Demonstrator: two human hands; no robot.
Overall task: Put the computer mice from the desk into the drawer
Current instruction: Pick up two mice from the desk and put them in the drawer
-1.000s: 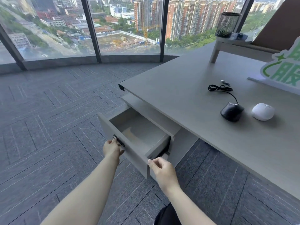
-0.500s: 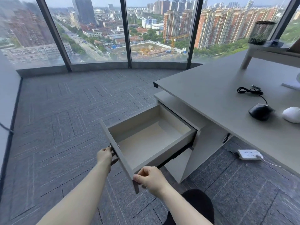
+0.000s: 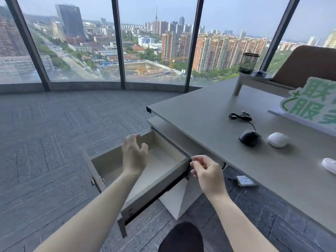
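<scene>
A black wired mouse [image 3: 249, 137] lies on the grey desk [image 3: 209, 113], its cable coiled behind it. A white mouse [image 3: 277, 139] sits just to its right. Another white object [image 3: 330, 165], partly cut off, lies at the desk's right edge. The drawer [image 3: 163, 180] under the desk is pulled far out and looks empty. My left hand [image 3: 134, 154] hovers above the drawer's inside, fingers spread, holding nothing. My right hand [image 3: 207, 171] is beside the drawer's right corner, fingers loosely curled and apart, holding nothing.
A green and white sign [image 3: 312, 104] stands at the desk's right. A small riser [image 3: 254, 80] at the back carries a black mesh cup [image 3: 248, 63]. A white power strip [image 3: 245, 180] lies on the carpet under the desk. Windows run along the far side.
The drawer came further out. Both hands let go of its front: the left rose over the drawer's inside, the right moved to its right corner. The view shifted back toward the desk.
</scene>
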